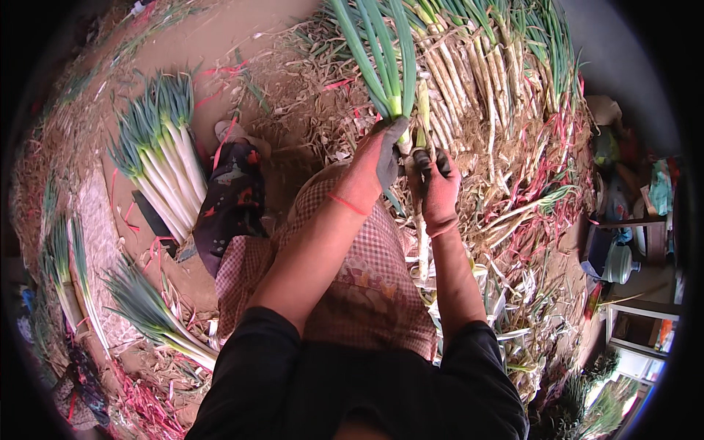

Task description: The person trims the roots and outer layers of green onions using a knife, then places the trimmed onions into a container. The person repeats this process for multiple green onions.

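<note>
My left hand [375, 165], in a red knit glove with a dark coated palm, is closed around a Welsh onion [395, 96] just below its fanned green leaves. My right hand [443, 190], gloved alike, is close beside it with curled fingers, gripping a yellowish outer leaf [423, 107] that stands up next to the stalk. Below the hands the pale lower stalk [422, 250] points towards me; the part between is partly hidden by fingers and shadow. A checked apron [379, 242] covers my lap under both forearms.
Soil-covered Welsh onions [484, 82] lie in a heap ahead to the right. Peeled white ones [170, 159] are stacked at left, with another small bunch [165, 319] nearer. Peelings [511, 308] and red ties [542, 159] litter the right-hand ground. Another person's patterned trouser leg [88, 379] appears lower left.
</note>
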The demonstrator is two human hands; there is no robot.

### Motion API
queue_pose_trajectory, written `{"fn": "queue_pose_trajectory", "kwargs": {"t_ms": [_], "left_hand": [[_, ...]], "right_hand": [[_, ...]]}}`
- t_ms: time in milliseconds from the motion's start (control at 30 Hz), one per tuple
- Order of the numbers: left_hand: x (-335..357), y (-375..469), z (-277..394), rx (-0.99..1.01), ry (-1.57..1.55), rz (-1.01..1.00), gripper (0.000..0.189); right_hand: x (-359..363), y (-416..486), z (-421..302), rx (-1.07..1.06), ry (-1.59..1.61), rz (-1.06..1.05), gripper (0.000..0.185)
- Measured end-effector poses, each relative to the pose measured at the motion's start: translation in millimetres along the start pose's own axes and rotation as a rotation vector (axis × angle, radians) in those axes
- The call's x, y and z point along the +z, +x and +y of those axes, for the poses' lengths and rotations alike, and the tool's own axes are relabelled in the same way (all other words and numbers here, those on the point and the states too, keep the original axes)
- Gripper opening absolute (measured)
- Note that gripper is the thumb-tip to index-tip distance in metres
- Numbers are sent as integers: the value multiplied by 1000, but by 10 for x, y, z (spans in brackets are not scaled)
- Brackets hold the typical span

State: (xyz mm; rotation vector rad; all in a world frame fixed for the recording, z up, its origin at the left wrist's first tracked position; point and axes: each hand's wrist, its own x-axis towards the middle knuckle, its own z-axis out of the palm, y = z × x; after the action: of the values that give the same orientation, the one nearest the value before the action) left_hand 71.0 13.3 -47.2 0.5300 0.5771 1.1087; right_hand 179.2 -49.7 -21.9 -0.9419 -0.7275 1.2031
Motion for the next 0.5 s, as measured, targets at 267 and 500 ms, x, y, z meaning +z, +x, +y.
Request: {"fn": "queue_pose_trajectory", "kwargs": {"t_ms": [267, 500], "left_hand": [[166, -84, 97, 62, -213, 69, 20], [274, -198, 88, 56, -126, 51, 24]], "right_hand": [[-499, -25, 207, -15, -248, -15, 37], [-1, -51, 20, -19, -204, 7, 31]]}}
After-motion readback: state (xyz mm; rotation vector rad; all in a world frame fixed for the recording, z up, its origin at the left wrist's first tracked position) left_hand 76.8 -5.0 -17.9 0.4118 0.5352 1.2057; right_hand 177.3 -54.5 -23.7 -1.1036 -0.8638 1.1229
